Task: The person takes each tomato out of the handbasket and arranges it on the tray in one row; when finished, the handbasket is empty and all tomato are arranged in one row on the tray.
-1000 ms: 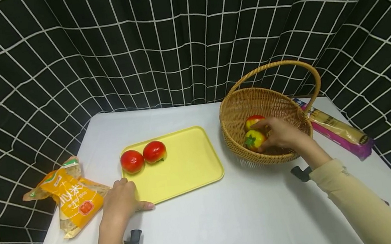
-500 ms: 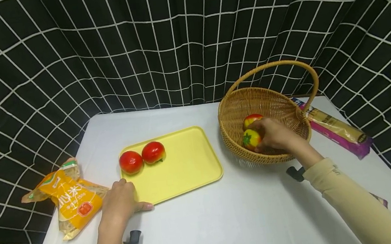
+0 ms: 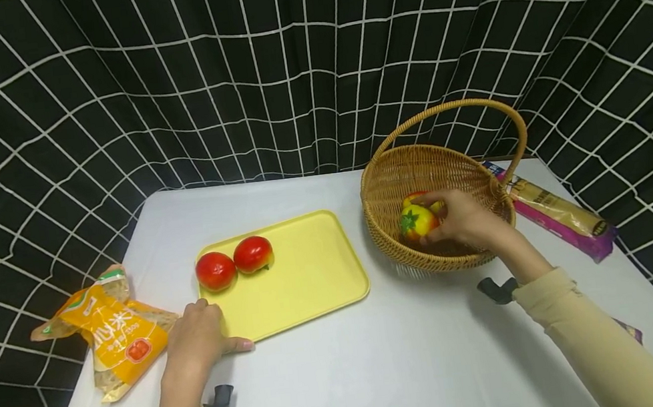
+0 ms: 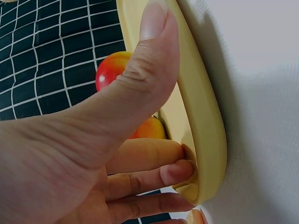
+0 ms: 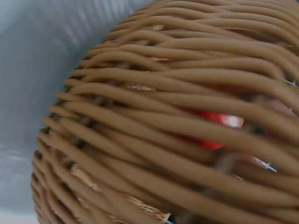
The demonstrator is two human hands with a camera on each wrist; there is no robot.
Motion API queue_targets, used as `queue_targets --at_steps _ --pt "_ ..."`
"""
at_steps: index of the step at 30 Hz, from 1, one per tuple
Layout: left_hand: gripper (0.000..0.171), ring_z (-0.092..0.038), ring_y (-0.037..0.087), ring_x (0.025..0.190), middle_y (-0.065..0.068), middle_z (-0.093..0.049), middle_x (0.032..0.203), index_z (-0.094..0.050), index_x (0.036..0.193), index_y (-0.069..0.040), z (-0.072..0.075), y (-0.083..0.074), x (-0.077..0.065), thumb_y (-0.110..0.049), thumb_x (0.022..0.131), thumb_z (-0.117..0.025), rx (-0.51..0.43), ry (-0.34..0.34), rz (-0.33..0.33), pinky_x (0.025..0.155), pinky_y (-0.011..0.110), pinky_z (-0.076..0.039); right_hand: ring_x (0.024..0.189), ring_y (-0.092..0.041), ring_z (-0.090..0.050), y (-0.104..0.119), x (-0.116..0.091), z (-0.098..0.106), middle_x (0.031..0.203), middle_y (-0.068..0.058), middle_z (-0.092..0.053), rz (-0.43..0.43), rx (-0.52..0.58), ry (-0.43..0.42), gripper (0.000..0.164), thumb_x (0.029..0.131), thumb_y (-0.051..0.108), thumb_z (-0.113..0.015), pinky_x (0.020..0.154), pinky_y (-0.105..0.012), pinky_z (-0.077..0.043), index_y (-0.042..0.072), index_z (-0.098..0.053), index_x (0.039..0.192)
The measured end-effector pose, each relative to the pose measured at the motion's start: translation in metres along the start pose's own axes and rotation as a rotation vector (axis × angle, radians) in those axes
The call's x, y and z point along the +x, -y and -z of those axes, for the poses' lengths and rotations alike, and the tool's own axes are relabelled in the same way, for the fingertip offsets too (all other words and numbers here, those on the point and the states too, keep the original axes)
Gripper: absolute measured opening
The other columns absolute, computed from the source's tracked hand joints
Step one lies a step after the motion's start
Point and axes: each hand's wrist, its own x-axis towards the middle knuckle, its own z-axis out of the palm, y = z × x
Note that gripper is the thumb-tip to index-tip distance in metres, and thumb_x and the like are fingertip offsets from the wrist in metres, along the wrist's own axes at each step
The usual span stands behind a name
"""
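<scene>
My right hand (image 3: 466, 216) reaches into a wicker basket (image 3: 383, 234) and grips a red-and-yellow tomato (image 3: 417, 221), thumb on the near side and fingers over the far side. The tomato's green star-shaped stem end faces left. Behind it lies a second tomato (image 3: 412, 198), partly hidden by the fingers. In the right wrist view the basket's weave (image 5: 117, 126) hides that hand; something red (image 5: 217, 128) shows through a gap. My left hand (image 3: 196, 336) holds the near left corner of a yellow tray (image 3: 304, 273), its thumb (image 4: 154, 56) along the front rim. Two red tomatoes (image 3: 216, 271) sit on the tray's left.
An orange food bag (image 3: 120, 331) lies left of the tray, beside my left hand. A purple-and-gold package (image 3: 560, 214) lies right of the basket. The basket's tall handle (image 3: 443, 109) arches above its opening. A black gridded curtain (image 3: 289, 87) encloses the table.
My right hand has shifted slightly and the tomato in it has risen a little within the basket, its stem end turning. My left hand stays on the tray corner.
</scene>
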Motion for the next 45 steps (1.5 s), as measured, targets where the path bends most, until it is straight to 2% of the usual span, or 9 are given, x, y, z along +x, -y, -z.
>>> queue_targets --at_steps 3,10,20,27,34,39,45 --pt "0.078 -0.049 0.031 0.083 0.016 -0.054 0.09 -0.067 0.104 0.01 0.0 0.0 0.0 -0.045 0.061 -0.102 -0.005 0.0 0.001 0.072 0.041 -0.041 0.112 -0.038 -0.061 0.005 -0.003 0.004 0.139 -0.023 -0.059 -0.001 0.041 -0.028 0.07 0.083 0.01 -0.091 0.094 -0.044 -0.058 0.006 -0.061 0.146" --pt "0.077 -0.049 0.031 0.083 0.016 -0.054 0.09 -0.067 0.104 0.01 0.0 0.0 0.0 -0.045 0.061 -0.102 -0.005 -0.002 0.0 0.072 0.041 -0.041 0.125 -0.046 -0.064 0.022 -0.01 0.011 0.148 -0.023 -0.057 0.042 0.104 -0.111 0.074 0.084 0.01 -0.09 0.103 -0.056 -0.055 0.007 -0.057 0.15" --pt "0.078 -0.05 0.031 0.085 0.017 -0.056 0.093 -0.068 0.105 0.01 0.0 0.0 -0.001 -0.045 0.062 -0.102 -0.006 0.001 0.003 0.074 0.042 -0.042 0.13 -0.041 -0.064 0.052 -0.016 0.006 0.151 -0.015 -0.057 0.122 0.222 -0.239 0.074 0.085 0.016 -0.091 0.106 -0.055 -0.054 0.013 -0.058 0.151" --pt "0.078 -0.05 0.032 0.086 0.017 -0.055 0.092 -0.067 0.107 0.01 0.0 0.001 0.0 -0.044 0.062 -0.102 -0.013 0.002 0.008 0.074 0.042 -0.042 0.124 -0.037 -0.068 0.084 -0.016 -0.02 0.147 -0.008 -0.06 0.197 0.319 -0.26 0.076 0.081 0.013 -0.094 0.103 -0.051 -0.056 0.018 -0.061 0.149" --pt "0.076 -0.049 0.031 0.085 0.016 -0.054 0.09 -0.067 0.103 0.009 0.0 0.002 0.0 -0.044 0.062 -0.102 -0.013 -0.004 0.003 0.073 0.041 -0.041 0.117 -0.035 -0.072 0.116 -0.012 -0.052 0.145 -0.008 -0.062 0.256 0.373 -0.224 0.079 0.077 0.009 -0.096 0.098 -0.048 -0.059 0.016 -0.062 0.147" --pt "0.076 -0.049 0.031 0.084 0.015 -0.054 0.089 -0.067 0.102 0.009 0.001 0.002 0.0 -0.044 0.06 -0.102 -0.004 -0.007 -0.003 0.072 0.041 -0.041 0.116 -0.036 -0.073 0.13 0.001 -0.074 0.144 -0.01 -0.064 0.248 0.402 -0.207 0.077 0.077 0.009 -0.096 0.098 -0.047 -0.06 0.015 -0.063 0.146" --pt "0.08 -0.05 0.031 0.084 0.017 -0.056 0.092 -0.067 0.105 0.01 0.002 0.001 0.0 -0.046 0.06 -0.102 0.015 0.0 -0.001 0.072 0.042 -0.042 0.12 -0.038 -0.071 0.138 0.027 -0.099 0.146 -0.013 -0.062 0.202 0.449 -0.176 0.076 0.078 0.008 -0.094 0.099 -0.044 -0.06 0.014 -0.062 0.147"
